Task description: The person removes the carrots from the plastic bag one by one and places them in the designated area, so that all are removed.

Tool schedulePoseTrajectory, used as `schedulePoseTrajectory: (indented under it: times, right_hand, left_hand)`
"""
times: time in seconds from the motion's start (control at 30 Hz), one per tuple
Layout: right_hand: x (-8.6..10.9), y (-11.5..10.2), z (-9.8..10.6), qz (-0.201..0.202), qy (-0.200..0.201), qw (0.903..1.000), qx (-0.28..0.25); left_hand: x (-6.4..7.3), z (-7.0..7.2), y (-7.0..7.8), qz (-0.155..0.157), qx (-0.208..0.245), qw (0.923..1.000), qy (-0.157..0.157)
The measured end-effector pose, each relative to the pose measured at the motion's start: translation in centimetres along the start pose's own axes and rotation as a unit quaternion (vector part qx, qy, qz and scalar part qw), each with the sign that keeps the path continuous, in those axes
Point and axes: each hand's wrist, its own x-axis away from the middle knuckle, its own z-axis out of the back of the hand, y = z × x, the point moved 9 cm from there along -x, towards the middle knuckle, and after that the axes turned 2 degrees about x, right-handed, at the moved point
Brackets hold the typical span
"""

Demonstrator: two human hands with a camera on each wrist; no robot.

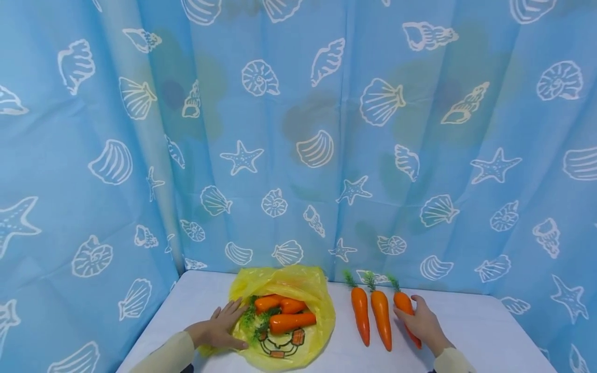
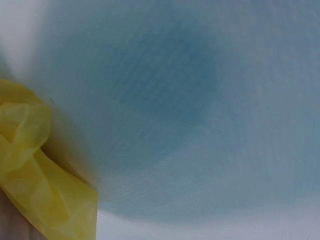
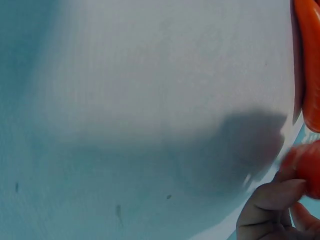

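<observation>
On the left, a yellow plastic bag [image 1: 322,336] lies with its mouth open toward me, showing orange carrots [image 1: 291,322] with green tops inside. My left hand [image 1: 218,325] rests at the bag's left edge, fingers and thumb spread; in the left wrist view the yellow plastic [image 2: 60,205] covers part of it. My right hand [image 1: 422,324] pinches the rightmost carrot [image 1: 403,302] of a row of three between thumb and fingers. The right wrist view catches the fingers [image 3: 277,195] against that carrot [image 3: 311,167]. The carrot's middle is partly hidden by the hand.
Two more carrots [image 1: 360,313] [image 1: 381,316] lie side by side just left of my right hand, tops pointing away. The white table [image 1: 485,331] ends at a blue shell-patterned curtain [image 1: 289,181] behind and at the left.
</observation>
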Motion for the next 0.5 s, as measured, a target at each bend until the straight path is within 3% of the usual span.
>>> schedulePoseTrajectory:
  times: [0.13,0.5]
  right_hand:
    - [0.0,0.4,-0.1,-0.011,-0.012,0.9999,0.003]
    - [0.1,1.4,-1.3,-0.026,-0.071,0.997,-0.019]
  left_hand:
    - [-0.4,-0.2,-0.3,-0.003,0.006,1.0,0.005]
    - [0.3,0.4,0.6,0.003,0.013,0.9999,-0.006]
